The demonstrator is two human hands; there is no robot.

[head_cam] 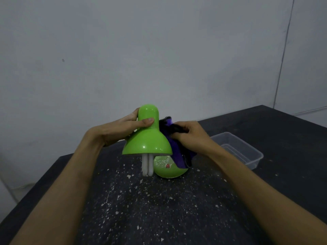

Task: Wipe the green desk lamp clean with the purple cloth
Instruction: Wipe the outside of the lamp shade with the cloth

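Left hand: fingers wrapped round the shade neck of the glossy green desk lamp
Right hand: fingers clutching the crumpled purple cloth against the lamp's right side
Worktop: dark, white-speckled, the lamp's base resting on it
Room: clear plastic tub at right, grey wall behind

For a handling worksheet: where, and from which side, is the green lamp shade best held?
Take the shade's narrow neck from the left, as the left hand does, thumb in front. Its flared skirt is too wide; the purple cloth occupies the right.
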